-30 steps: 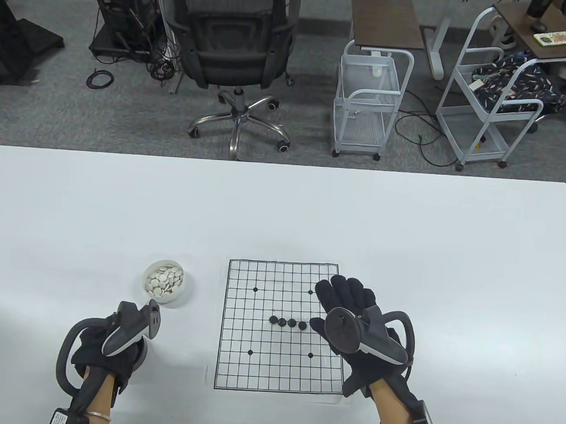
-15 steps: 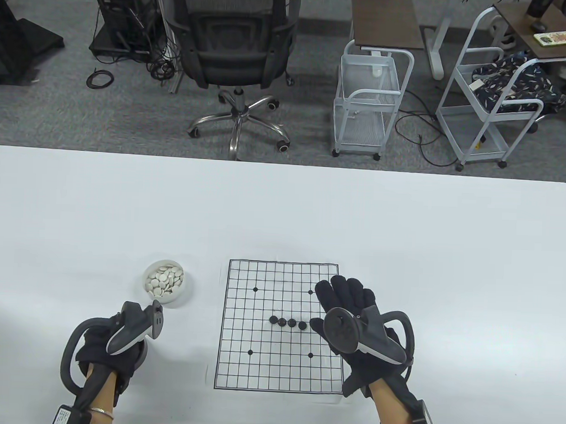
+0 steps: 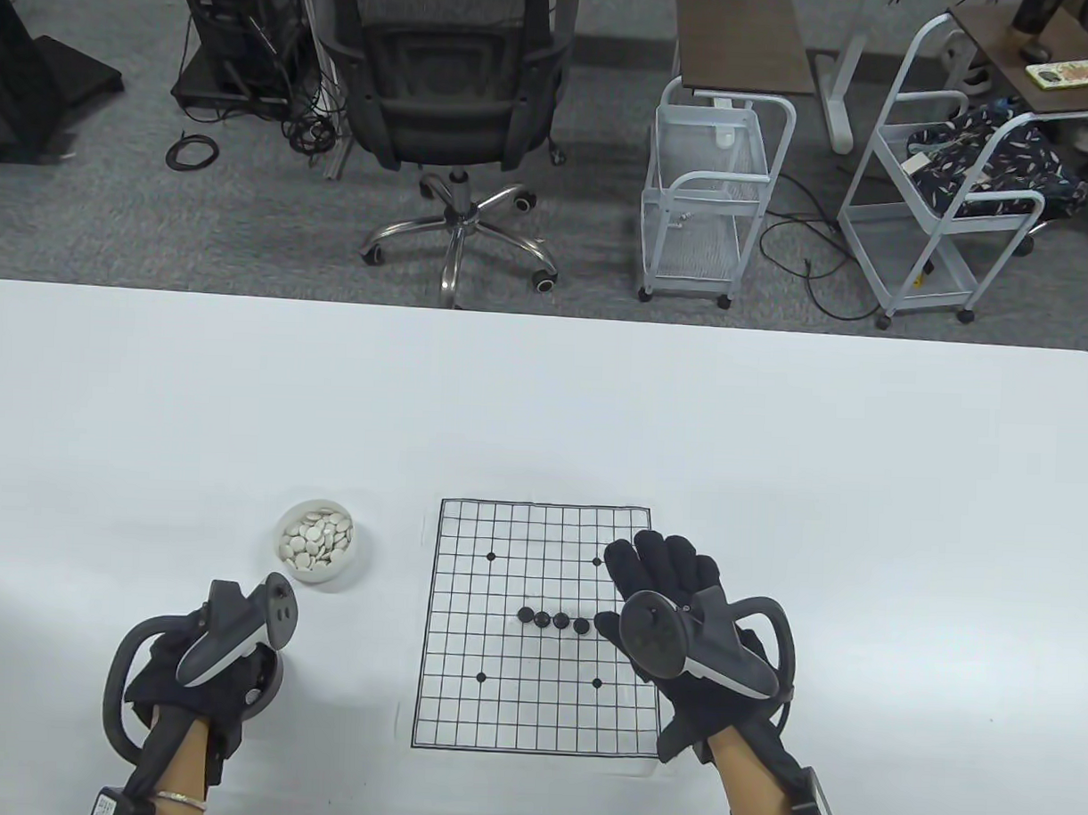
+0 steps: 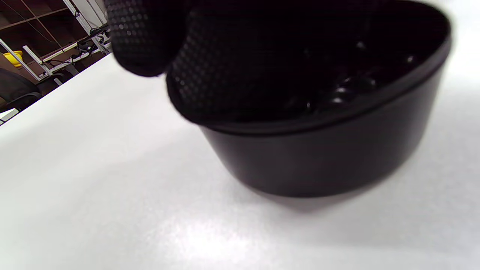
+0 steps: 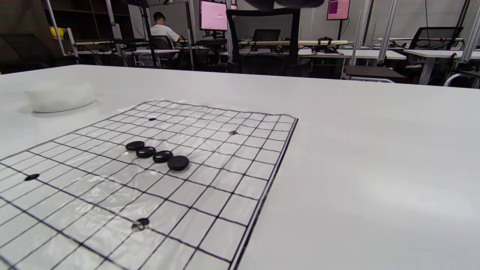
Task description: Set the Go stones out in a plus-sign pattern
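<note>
Office/lab space: grey carpet, mesh office chair (image 3: 448,92) at 12 o'clock, white wire carts (image 3: 707,199) at 1 o'clock, rows of desks with lit monitors (image 5: 213,15) behind the white table (image 3: 775,433).

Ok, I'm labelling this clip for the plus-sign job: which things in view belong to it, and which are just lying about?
Belongs to the job:
- grid board
- row of four black stones
- black bowl, left hand reaching into it
- right hand over the board's right side

Lying about:
- white bowl of white stones
- office chair
- wire carts
</note>
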Demonstrator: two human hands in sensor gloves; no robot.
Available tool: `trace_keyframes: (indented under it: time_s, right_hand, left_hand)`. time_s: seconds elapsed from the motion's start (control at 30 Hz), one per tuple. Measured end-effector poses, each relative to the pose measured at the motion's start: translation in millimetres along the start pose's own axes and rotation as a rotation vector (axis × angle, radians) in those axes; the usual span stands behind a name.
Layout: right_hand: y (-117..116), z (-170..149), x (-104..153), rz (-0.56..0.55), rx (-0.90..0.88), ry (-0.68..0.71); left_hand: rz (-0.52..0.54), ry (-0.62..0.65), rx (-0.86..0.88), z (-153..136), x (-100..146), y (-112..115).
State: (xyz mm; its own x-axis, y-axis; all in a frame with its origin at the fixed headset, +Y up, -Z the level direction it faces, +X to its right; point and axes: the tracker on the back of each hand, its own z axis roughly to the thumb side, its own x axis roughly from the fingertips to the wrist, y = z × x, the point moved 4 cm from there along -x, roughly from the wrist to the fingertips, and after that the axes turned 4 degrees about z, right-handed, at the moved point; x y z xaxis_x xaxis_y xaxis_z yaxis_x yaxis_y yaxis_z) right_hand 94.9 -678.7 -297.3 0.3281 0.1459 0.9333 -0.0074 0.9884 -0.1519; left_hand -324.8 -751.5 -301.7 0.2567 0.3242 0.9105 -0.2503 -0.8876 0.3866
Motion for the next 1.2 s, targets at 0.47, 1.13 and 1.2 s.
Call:
trace_keyframes:
  time_s: [0.47,1.13,1.2]
  right_hand:
    - [4,0,3,-0.032,-0.004,-0.003]
    - [4,-3,6,-0.049,-0.009,-0.018]
    - [2,-3,5,-0.041,-0.005,-0.020]
  left_hand:
    - [0.336,0.369,0.467,55,43,-86]
    - [0.087,0.410,0.450,212,-12,-60]
    - [0.108,0.400,0.419,213,-11,-60]
